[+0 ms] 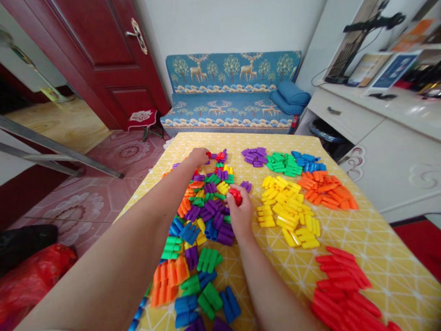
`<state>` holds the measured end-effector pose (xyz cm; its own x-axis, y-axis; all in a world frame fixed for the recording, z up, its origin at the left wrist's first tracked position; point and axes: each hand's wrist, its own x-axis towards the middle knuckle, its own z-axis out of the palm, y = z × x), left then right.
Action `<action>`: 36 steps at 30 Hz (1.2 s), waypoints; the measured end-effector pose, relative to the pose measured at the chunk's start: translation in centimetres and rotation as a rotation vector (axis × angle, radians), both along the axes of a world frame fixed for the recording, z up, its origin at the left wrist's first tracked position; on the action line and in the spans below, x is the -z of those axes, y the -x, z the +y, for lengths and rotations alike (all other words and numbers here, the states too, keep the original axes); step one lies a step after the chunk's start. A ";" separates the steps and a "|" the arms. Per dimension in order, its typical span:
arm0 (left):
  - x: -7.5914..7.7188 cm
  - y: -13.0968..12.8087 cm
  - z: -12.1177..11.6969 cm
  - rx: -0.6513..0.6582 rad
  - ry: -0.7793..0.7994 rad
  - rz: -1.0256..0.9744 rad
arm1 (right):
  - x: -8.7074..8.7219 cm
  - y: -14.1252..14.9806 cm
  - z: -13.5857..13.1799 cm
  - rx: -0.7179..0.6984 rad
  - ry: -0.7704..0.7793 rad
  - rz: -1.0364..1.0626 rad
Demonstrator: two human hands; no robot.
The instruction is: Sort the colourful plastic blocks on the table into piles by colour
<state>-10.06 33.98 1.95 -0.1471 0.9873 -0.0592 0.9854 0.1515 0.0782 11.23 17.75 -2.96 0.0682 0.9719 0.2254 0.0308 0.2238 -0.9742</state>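
Observation:
My left hand [199, 157] reaches to the far end of a mixed heap of coloured plastic building blocks [213, 209]. Its fingers are closed at a small red block [208, 155], partly hidden by the hand. Closer to me, at the heap's right side, my right hand [242, 214] curls around red blocks [236, 196]. The blocks look like short tubes joined side by side. Orange, green, blue, purple and yellow ones lie jumbled under and beside my left forearm.
Single-colour piles lie on the yellow tablecloth [275, 276]: purple [255, 156], green [284, 163], blue [306, 161], orange [329, 189], yellow [287, 207] and red [344, 289]. Behind the table stands a blue patterned sofa [227, 101]; a white cabinet [396, 151] is at right.

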 end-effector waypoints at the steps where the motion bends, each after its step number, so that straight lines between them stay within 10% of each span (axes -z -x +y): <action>1: 0.0 0.0 0.0 0.009 0.018 0.006 | 0.0 0.0 0.0 -0.002 0.001 0.000; 14: -2.3 -2.5 -1.1 0.139 -0.033 0.012 | 0.1 0.0 0.0 -0.015 -0.014 -0.024; 28: -0.1 -4.6 -2.2 0.262 -0.160 -0.155 | 0.4 -0.1 -0.1 -0.037 -0.024 -0.036; 36: -1.9 -5.0 -8.4 0.097 -0.383 -0.392 | 0.2 -0.1 -0.1 -0.032 -0.089 -0.077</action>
